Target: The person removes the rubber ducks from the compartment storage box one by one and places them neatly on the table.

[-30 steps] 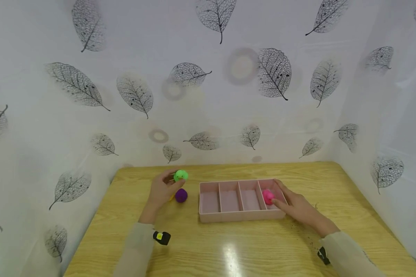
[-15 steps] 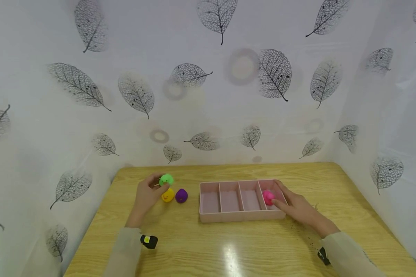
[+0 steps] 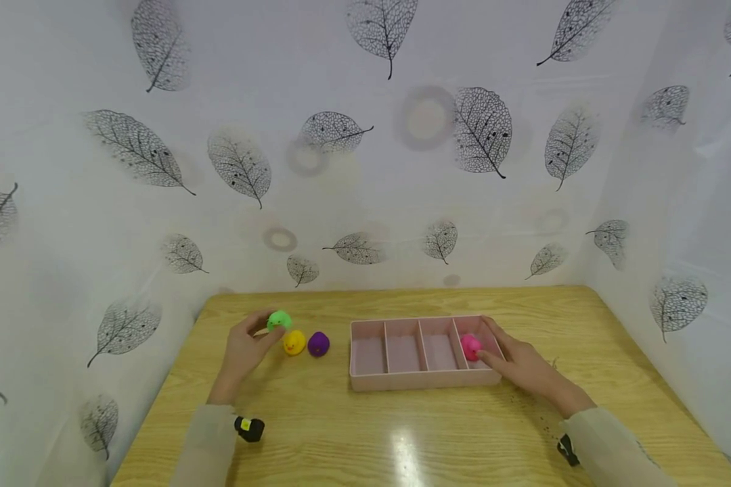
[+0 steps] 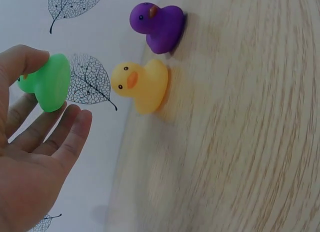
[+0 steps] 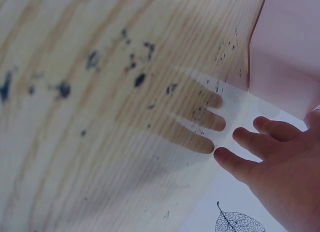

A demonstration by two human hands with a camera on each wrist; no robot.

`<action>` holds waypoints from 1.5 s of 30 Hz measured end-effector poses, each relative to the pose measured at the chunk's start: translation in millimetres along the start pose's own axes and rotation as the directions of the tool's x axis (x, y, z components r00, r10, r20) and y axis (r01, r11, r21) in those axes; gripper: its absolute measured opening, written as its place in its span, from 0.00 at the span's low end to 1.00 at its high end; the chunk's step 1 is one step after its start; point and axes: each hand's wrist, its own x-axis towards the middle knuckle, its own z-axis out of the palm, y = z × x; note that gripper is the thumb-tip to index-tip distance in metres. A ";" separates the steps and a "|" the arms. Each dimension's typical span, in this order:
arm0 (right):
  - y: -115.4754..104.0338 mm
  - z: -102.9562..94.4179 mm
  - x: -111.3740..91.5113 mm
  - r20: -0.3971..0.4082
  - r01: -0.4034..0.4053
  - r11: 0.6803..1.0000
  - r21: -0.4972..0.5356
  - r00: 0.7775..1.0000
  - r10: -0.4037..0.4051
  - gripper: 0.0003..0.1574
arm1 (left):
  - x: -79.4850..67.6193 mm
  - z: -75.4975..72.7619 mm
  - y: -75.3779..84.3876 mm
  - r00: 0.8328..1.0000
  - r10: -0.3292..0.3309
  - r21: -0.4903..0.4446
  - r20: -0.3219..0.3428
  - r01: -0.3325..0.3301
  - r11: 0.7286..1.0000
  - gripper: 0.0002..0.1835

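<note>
Compared with the frame of one second ago, left hand (image 3: pixel 244 346) and green duck (image 3: pixel 278 321) sit further toward the left edge of the table (image 3: pixel 323 433), exposing the yellow duck (image 3: pixel 294 343) to my head feed. I see the left grip clamped on the green duck, thumb on one side and fingers on the other, and the left wrist feed shows the duck raised clear of the surface with its base turned toward the camera. Its position is near the far left corner. On the surface, slightly to its right, I locate the yellow duck and, just beside that, the purple duck (image 3: pixel 319 344). The pink four-compartment tray (image 3: pixel 425 380) stands right of the purple duck and short of the far edge. Its rightmost compartment contains the pink duck (image 3: pixel 472 347). At that end, the right hand (image 3: pixel 524 362) has its thumb reaching over the end wall; in the right wrist feed I see three fingers spread outside the tray. I cannot tell whether this grip clamps the wall or whether the thumb contacts the pink duck.
</note>
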 end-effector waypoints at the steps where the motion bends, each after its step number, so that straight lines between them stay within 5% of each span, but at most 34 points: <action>1: 0.1 0.1 -0.1 0.000 -0.001 1.000 -0.001 1.000 0.001 0.53 | -0.2 -0.8 -1.0 1.000 -0.001 0.007 -0.005 0.001 1.000 0.23; 21: 1.1 -0.3 -1.1 0.002 -0.009 1.000 -0.006 1.000 0.009 0.53 | -4.6 -10.2 -22.9 0.995 -0.081 0.195 -0.055 0.090 0.977 0.22; 45: 1.9 0.8 -0.3 -0.004 -0.012 1.000 -0.001 1.000 0.012 0.53 | -7.6 -9.5 -38.2 0.970 -0.240 0.170 -0.028 0.242 0.955 0.24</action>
